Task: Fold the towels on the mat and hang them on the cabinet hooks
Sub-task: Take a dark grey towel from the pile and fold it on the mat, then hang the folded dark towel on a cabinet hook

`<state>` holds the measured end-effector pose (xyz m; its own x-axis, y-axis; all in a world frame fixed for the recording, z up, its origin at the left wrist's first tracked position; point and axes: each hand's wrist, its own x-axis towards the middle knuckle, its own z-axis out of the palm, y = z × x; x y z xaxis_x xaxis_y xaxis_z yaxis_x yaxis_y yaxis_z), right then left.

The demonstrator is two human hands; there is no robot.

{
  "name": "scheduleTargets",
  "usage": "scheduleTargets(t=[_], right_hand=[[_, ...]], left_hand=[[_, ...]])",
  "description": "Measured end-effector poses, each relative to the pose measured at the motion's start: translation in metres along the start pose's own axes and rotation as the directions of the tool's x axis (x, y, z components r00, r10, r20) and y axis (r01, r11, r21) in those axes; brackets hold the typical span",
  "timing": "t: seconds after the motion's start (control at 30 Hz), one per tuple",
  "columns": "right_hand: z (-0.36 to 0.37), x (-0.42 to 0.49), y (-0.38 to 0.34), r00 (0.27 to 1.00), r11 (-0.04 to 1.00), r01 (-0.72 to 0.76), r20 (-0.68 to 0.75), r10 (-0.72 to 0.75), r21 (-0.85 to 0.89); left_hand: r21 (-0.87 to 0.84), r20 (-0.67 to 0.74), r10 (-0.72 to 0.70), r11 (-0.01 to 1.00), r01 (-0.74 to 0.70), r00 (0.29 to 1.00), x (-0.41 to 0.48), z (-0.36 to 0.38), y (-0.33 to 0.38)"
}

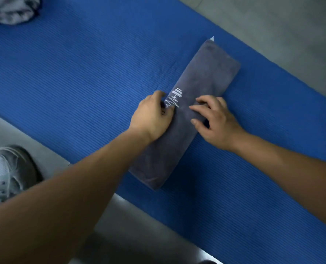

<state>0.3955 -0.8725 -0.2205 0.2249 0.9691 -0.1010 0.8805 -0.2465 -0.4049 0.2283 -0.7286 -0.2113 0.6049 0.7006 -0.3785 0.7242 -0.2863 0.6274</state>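
The grey towel (206, 77) lies on the blue mat (82, 82) as a long narrow strip running diagonally from near the person to the mat's far edge. It is already folded lengthwise into several layers. A white stitched logo (174, 99) faces up near its middle, and a small white tag (212, 38) pokes out at the far end.

Both hands meet at the strip's midpoint, probably because the next fold crosses there. The left hand (151, 117) sits at the towel's left long edge beside the logo, its fingers curled in and gripping that edge, which keeps the stacked layers from sliding apart. The right hand (215, 122) rests on top from the opposite side, its fingers (197, 108) spread and lightly bent, pressing the cloth flat against the mat. Whether its thumb hooks under the right edge cannot be told. Holding one side while pinning the other suits squaring up the strip or setting a crease line before doubling it over.

The ribbed mat gives a clean, flat surface that grips the fabric a little, so it suits folding.

A second grey towel (9, 10) sits crumpled at the mat's far left corner and looks unfolded, so the task seems far from done. A sneaker (4, 168) stands on the grey floor (282, 25) beside the mat. No cabinet or hooks are in view.
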Motion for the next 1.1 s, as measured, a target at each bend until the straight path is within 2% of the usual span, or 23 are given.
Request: scheduleTargets(t=[0.1, 0.2, 0.3, 0.4, 0.43, 0.5, 0.6, 0.67, 0.7, 0.77, 0.93, 1.0, 1.1], right_hand=[[-0.002, -0.009, 0.000, 0.997, 0.998, -0.021, 0.070, 0.016, 0.067], [-0.018, -0.015, 0.002, 0.985, 0.984, -0.100, 0.155, 0.077, 0.150], [-0.049, -0.025, -0.015, 0.949, 0.910, -0.297, 0.199, 0.246, 0.289], [-0.092, -0.031, -0.053, 0.908, 0.781, -0.393, 0.072, 0.413, 0.484], [-0.111, -0.032, -0.068, 0.876, 0.725, -0.425, 0.045, 0.481, 0.542], [-0.150, -0.038, -0.094, 0.770, 0.526, -0.501, 0.077, 0.633, 0.687], [-0.221, -0.052, -0.146, 0.644, 0.179, -0.531, 0.257, 0.720, 0.828], [-0.271, -0.060, -0.186, 0.624, -0.030, -0.465, 0.351, 0.698, 0.885], [-0.298, -0.064, -0.206, 0.630, -0.090, -0.412, 0.355, 0.691, 0.907], [-0.357, -0.067, -0.245, 0.616, -0.105, -0.335, 0.302, 0.727, 0.936], [-0.505, -0.063, -0.326, 0.555, -0.015, -0.243, 0.152, 0.818, 0.970], [-0.554, -0.062, -0.356, 0.529, 0.045, -0.261, 0.104, 0.843, 0.964], [-0.614, -0.055, -0.397, 0.525, 0.181, -0.310, 0.010, 0.851, 0.933]], left_hand=[[-0.098, 0.136, -0.160, 0.980, 0.174, 0.978, 0.026, -0.011, 0.023], [-0.238, 0.334, -0.265, 0.905, 0.353, 0.905, 0.033, -0.023, 0.046], [-0.430, 0.476, -0.166, 0.813, 0.393, 0.864, 0.018, -0.031, 0.064], [-0.647, 0.553, -0.058, 0.598, 0.472, 0.831, -0.009, -0.062, 0.090], [-0.667, 0.566, -0.041, 0.564, 0.487, 0.823, -0.019, -0.079, 0.102], [-0.686, 0.572, -0.009, 0.543, 0.484, 0.820, -0.039, -0.119, 0.133], [-0.716, 0.548, 0.088, 0.564, 0.412, 0.832, -0.070, -0.187, 0.185], [-0.715, 0.540, 0.131, 0.593, 0.371, 0.831, -0.095, -0.237, 0.222], [-0.707, 0.546, 0.136, 0.604, 0.367, 0.827, -0.108, -0.262, 0.241], [-0.683, 0.562, 0.119, 0.625, 0.378, 0.819, -0.133, -0.312, 0.273], [-0.645, 0.582, 0.077, 0.650, 0.402, 0.809, -0.180, -0.437, 0.351], [-0.592, 0.549, 0.079, 0.739, 0.321, 0.832, -0.194, -0.483, 0.384], [-0.530, 0.410, 0.174, 0.844, 0.079, 0.895, -0.206, -0.539, 0.417]])
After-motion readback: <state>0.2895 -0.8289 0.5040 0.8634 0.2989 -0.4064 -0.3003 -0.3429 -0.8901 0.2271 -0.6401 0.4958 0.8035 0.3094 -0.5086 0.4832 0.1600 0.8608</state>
